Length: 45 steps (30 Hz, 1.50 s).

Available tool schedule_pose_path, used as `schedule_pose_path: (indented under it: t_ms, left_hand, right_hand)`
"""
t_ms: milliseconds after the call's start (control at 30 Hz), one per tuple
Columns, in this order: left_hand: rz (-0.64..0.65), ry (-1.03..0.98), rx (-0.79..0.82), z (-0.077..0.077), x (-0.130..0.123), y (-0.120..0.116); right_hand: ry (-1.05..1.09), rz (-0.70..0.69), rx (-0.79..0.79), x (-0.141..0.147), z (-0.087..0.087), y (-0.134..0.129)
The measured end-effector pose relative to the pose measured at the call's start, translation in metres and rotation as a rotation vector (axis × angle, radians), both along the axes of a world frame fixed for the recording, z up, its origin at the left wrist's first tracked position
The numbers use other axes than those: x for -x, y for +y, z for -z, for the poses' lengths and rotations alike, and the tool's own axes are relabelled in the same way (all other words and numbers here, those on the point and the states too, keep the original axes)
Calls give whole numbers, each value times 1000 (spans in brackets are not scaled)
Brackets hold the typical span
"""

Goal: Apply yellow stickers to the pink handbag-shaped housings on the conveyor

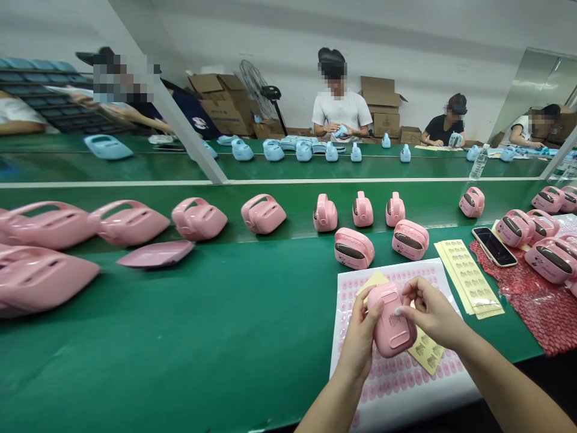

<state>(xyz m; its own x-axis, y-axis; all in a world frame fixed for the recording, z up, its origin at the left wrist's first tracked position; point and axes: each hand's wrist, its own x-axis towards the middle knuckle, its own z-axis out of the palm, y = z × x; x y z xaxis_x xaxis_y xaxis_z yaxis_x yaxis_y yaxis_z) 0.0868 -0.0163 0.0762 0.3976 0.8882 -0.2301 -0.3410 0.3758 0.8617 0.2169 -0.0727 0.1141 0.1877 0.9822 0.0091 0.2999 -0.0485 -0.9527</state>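
Note:
My left hand (pixel 363 328) is wrapped round a pink plastic device (pixel 388 337), whose flat underside faces me. Small dark print shows in the middle of that face, between two raised oblong feet. At its right edge, the bent fingers of my right hand (pixel 424 310) are closed, thumb against the printed area. Whatever those fingers may hold is too small to make out. Below the device lies a yellow label sheet (pixel 427 353) with dark print. Under that is a large white sheet (pixel 387 406) with rows of pink oval stickers.
Pink handled devices (pixel 264 214) line the green table (pixel 180 361). To the right are yellow sticker sheets (pixel 471 279), a phone (pixel 494 245) and red bubble wrap (pixel 545 319). A bottle (pixel 479 162) stands farther back. Several people sit opposite, among blue devices (pixel 273 150).

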Motion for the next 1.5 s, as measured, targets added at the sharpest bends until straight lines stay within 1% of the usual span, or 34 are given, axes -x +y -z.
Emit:
schedule_pose_path:
  t_ms: [100,200,267,300,367,433,500,567,667,767,867,933,1000,1067,1167,1233,1367,1500]
  left_hand:
    - [4,8,6,-1,0,-1]
    - [-2,44,-25,-1,2,-5]
    - [-2,71,-60,1,2,-9]
    - [1,82,-72,1,3,-10]
    - [0,88,-75,3,4,-11]
    - [-17,73,-67,4,6,-9]
    - [-36,41,-36,6,9,-6]
    - [-61,-3,33,8,14,-1]
    - [-108,-97,171,14,22,4]
    - [-130,-206,281,21,32,6]
    - [-155,-313,378,28,39,6]
    - [-167,-376,420,34,42,6]
    - [-177,-426,425,39,43,5]
    - [-188,-458,414,44,44,4]
    - [-202,-473,410,48,44,4]
    - [-199,-488,408,50,44,4]
    - [-180,-553,407,49,45,4]
    - [-224,-579,425,48,46,6]
  right_hand:
    - [-163,49,-73,5,5,-2]
    - [-331,116,-216,12,14,-4]
    - [-385,127,-286,15,17,-5]
    - [-377,114,-288,16,17,-5]
    - [-285,69,-236,15,15,-6]
    - [-119,53,-189,12,11,-7]
    - [53,85,-189,7,7,-9]
    - [167,138,-193,3,6,-11]
    - [242,170,-147,0,13,-15]
    - [235,205,-151,-2,24,-18]
    - [137,296,-180,2,36,-23]
    - [97,308,-182,11,47,-30]
    - [80,241,-196,25,59,-38]
    - [25,128,-231,42,73,-48]
    - [-159,-38,-293,63,90,-59]
    - [-314,-115,-343,71,97,-62]
    - [-599,-175,-492,82,108,-61]
    - [-779,-142,-609,93,124,-56]
